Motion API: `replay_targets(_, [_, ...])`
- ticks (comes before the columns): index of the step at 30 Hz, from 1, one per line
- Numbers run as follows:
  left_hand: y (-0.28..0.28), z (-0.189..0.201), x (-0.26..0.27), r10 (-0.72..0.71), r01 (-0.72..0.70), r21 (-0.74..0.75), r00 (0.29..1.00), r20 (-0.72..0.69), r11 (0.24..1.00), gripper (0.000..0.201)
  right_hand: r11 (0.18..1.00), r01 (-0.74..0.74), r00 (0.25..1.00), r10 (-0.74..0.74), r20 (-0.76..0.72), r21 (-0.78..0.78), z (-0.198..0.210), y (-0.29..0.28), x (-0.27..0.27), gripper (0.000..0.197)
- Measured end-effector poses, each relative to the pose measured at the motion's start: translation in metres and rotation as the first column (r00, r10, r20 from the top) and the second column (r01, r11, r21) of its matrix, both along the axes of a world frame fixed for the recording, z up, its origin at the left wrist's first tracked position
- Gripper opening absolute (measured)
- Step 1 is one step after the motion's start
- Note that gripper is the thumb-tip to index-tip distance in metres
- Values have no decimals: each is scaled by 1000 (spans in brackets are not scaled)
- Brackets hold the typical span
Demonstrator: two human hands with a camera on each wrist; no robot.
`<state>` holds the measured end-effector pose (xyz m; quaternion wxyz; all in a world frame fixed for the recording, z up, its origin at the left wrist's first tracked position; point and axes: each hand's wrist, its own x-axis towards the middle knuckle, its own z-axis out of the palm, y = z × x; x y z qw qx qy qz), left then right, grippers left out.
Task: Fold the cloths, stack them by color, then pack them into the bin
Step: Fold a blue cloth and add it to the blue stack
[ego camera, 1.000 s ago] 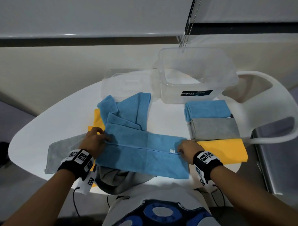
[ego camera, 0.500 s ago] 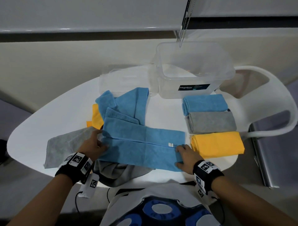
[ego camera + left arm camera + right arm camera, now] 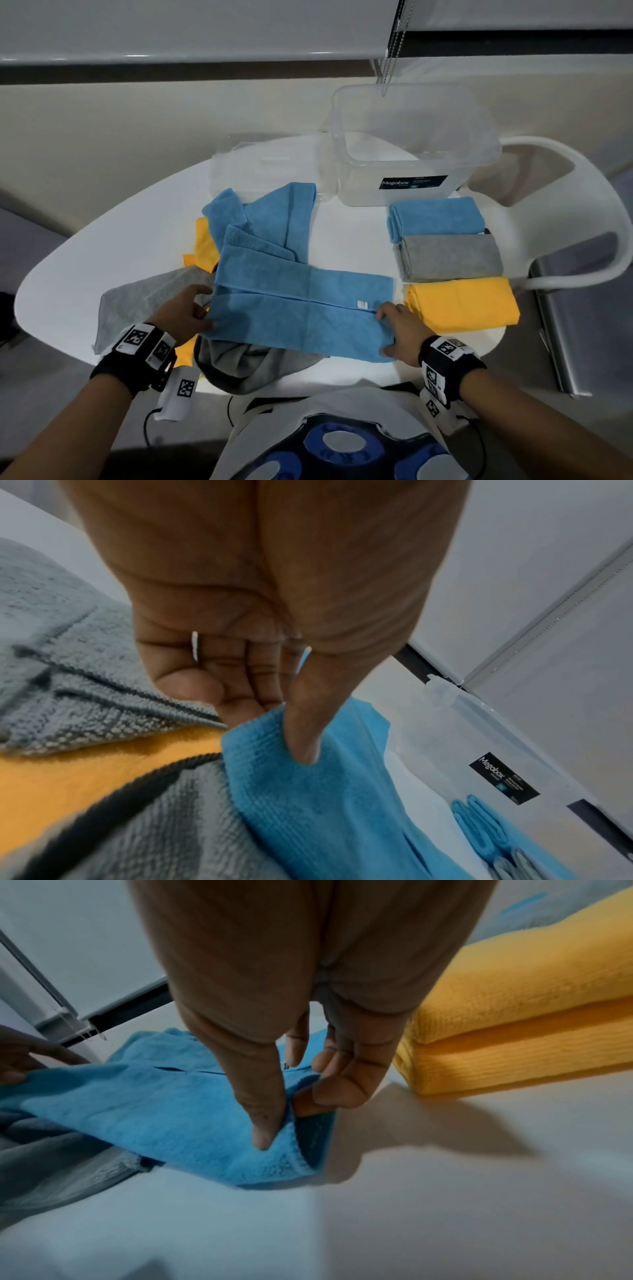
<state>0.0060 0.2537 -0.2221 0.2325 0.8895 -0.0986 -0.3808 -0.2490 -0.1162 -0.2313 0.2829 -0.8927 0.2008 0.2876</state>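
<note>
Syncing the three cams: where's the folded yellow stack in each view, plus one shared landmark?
Head: folded yellow stack lies right of centre, just right of the right hand.
Left wrist: not in view; the yellow there is a loose cloth.
Right wrist: upper right, two layers showing.
Shared landmark: the blue cloth that both hands pinch, seen in all three views.

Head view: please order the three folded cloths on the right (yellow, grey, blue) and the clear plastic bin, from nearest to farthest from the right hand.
1. Folded yellow cloth, beside the right hand.
2. Folded grey cloth, behind it.
3. Folded blue cloth, farther back.
4. Clear plastic bin, at the table's far edge.
</note>
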Motion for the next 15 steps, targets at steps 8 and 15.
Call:
replay_targets(8, [12,4,6,-62,63,6,997,-39,998,61,993,-118,991,118,-71,-1,1,-4,-3,61])
replay_targets(15, [-3,14,5,-117,114,81,993,33,990,45,988,-155,984,155,-91,5,4,-4,6,59])
